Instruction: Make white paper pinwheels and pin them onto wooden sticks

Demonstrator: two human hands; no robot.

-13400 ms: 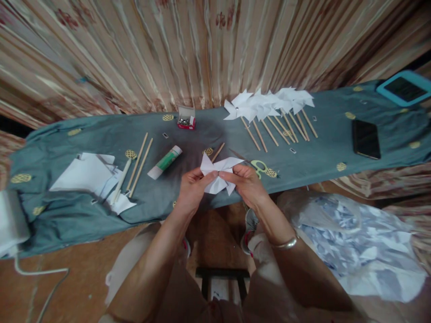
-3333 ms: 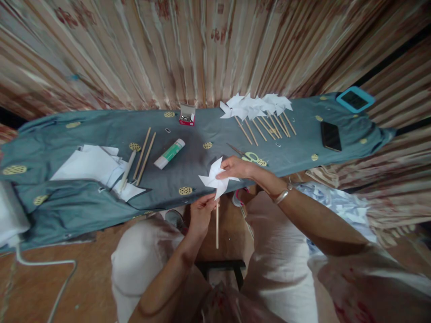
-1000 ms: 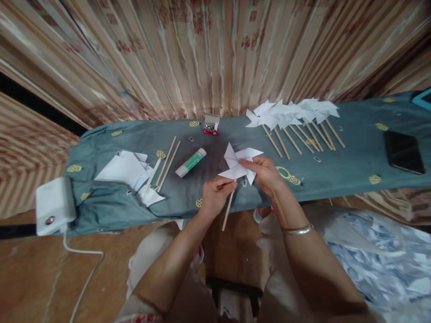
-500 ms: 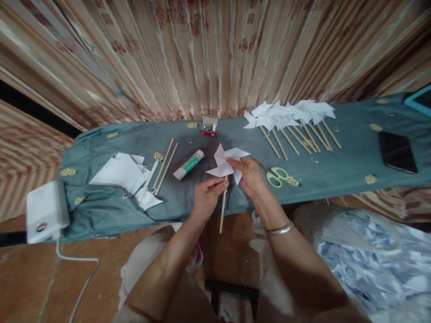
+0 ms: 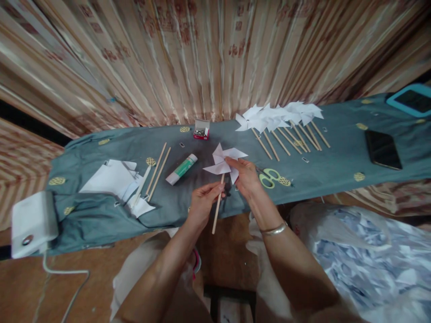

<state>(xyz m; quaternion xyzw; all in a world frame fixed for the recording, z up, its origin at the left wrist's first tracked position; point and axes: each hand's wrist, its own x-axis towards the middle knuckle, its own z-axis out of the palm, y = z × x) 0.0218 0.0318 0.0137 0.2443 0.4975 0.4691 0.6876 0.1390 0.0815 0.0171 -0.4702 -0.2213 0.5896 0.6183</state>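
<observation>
- Pinwheel [image 5: 224, 162] of white paper sits over the near edge of the cloth-covered table [image 5: 336, 152], held up between both hands.
- Right hand [image 5: 247, 177] pinches the paper near its centre, fingers closed on the folded vanes.
- Left hand [image 5: 202, 202] grips the wooden stick [image 5: 217, 206] near its upper part; the stick hangs down past the table edge, its top meeting the paper.
- Judgement: paper is light, soft and creases readily; best held at the hub, not the vane tips. Stick is stiff, light and safe to grip firmly.
- Nearby: glue stick [image 5: 182, 168], scissors [image 5: 269, 177], box of pins [image 5: 201, 130], finished pinwheels [image 5: 279, 117], spare sticks [image 5: 158, 168].
</observation>
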